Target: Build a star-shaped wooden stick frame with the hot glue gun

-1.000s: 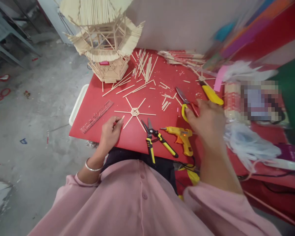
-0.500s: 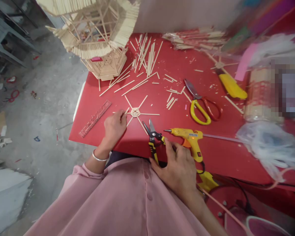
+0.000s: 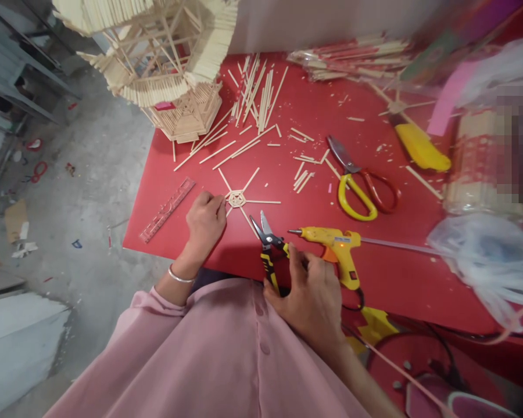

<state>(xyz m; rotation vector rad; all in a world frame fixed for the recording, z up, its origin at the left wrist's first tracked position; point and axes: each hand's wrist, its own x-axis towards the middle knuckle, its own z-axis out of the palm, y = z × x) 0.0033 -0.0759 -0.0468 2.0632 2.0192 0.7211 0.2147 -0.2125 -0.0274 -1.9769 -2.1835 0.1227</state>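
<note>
A spoked frame of thin wooden sticks (image 3: 244, 200) lies flat on the red table, with small sticks forming a hexagon at its hub. My left hand (image 3: 206, 223) is closed in a pinch at the hub's left edge, on a short wooden stick that its fingers mostly hide. The spoke on that side is hidden too. My right hand (image 3: 311, 290) grips the black-and-yellow handles of a pair of snips (image 3: 267, 239). Their blades stand apart beside the frame's lower right spoke. Just right of them lies a yellow glue gun (image 3: 331, 237), its small light glowing.
A clear ruler (image 3: 168, 209) lies left of my left hand. Behind are loose sticks (image 3: 255, 98) and a stick-built pagoda model (image 3: 192, 116). Large scissors (image 3: 353, 174), a yellow-handled tool (image 3: 421, 145) and a plastic bag (image 3: 466, 249) are to the right. The table edge runs close to my body.
The short stick in my left fingers stood out clearly before; now the fingers are against the hub and mostly cover it. My right hand keeps its hold on the snips. The view has shifted slightly.
</note>
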